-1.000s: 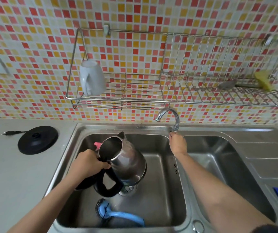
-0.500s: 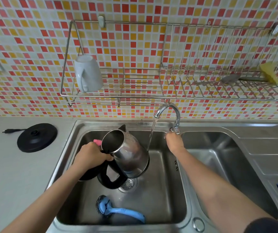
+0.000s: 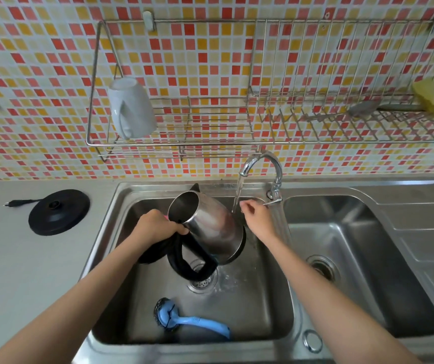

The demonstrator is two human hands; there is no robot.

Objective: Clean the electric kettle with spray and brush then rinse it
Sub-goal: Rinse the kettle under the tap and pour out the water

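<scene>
Tilted kettle (image 3: 208, 227), stream (image 3: 237, 195) falling just to its right.
Over the sink (image 3: 263, 311) the left hand (image 3: 155, 227) grips its handle (image 3: 192, 269), mouth pointing up-left, away from the water; the right hand (image 3: 257, 219), loosely curled and empty, is beside the stream.

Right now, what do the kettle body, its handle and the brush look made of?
Kettle body: shiny metal, likely stainless steel, reflective. Handle: matte black, probably plastic. Brush: smooth light-blue handle, likely plastic; dark head's material unclear.

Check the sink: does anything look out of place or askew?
Water from the faucet falls past the tilted kettle, missing its open mouth and splashing on the sink floor. Nothing else stands out.
</scene>
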